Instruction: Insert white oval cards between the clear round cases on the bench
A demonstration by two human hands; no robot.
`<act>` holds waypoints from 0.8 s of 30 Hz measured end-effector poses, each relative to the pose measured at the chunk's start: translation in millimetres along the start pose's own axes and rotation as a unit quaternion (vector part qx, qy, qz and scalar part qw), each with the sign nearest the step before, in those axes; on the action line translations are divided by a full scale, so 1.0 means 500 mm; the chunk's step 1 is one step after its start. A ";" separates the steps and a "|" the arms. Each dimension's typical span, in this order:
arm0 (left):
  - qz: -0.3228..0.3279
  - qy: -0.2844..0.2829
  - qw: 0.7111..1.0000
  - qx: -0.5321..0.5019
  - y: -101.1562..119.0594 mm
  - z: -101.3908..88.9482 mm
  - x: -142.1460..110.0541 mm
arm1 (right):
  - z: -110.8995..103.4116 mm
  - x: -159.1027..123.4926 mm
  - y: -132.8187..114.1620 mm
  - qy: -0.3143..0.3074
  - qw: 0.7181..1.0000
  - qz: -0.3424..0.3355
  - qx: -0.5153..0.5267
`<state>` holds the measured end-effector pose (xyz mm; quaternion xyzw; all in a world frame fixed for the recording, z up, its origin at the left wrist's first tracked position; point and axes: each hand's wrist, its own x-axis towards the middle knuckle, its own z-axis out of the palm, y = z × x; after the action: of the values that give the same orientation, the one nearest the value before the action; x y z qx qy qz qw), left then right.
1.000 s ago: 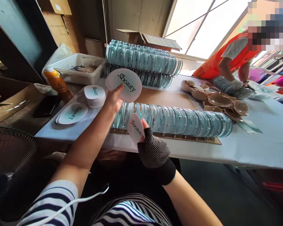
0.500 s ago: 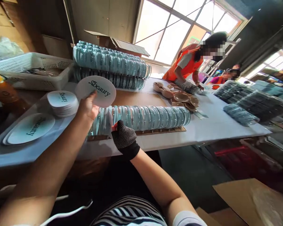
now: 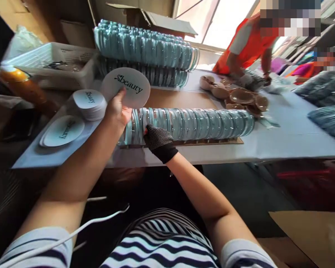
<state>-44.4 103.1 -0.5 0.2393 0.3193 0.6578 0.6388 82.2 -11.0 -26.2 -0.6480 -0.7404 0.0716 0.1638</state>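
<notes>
My left hand (image 3: 119, 106) grips a round white card (image 3: 134, 87) printed with "beauty", thumb on its face; whether more than one card is held I cannot tell. A long row of clear, bluish round plastic packs (image 3: 201, 124) stands on edge on a cardboard strip in front of me. My right hand (image 3: 159, 140), in a black dotted glove, is closed at the near left part of this row, its fingertips pinching the edge of one pack. Left of my left hand sit a taller stack of the cards (image 3: 89, 106) and a lower stack (image 3: 63, 131).
Behind the row, more packs (image 3: 145, 48) are piled in layers beside a white plastic basket (image 3: 56, 76). Beige cups (image 3: 241, 96) lie to the right, near a person in an orange vest (image 3: 247, 42). An orange bottle (image 3: 16, 76) is at far left.
The camera view has tilted down and shifted left, so the table appears higher and to the right. Both hands keep their hold, the card still beside the row's left end.
</notes>
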 end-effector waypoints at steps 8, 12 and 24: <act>0.010 -0.018 0.999 -0.029 0.018 -0.028 0.022 | -0.015 0.014 -0.018 -0.092 0.990 -0.041 -0.099; 0.010 0.001 1.000 0.015 0.022 -0.017 0.004 | 0.006 0.009 0.001 -0.056 0.998 -0.012 -0.001; 0.014 -0.011 1.000 -0.025 0.026 -0.019 -0.015 | 0.021 0.031 0.017 -0.157 0.965 -0.025 0.207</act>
<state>-59.6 95.0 3.3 0.2349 0.2922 0.6721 0.6385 85.0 6.7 -36.7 -0.5623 -0.7417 0.3195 0.1779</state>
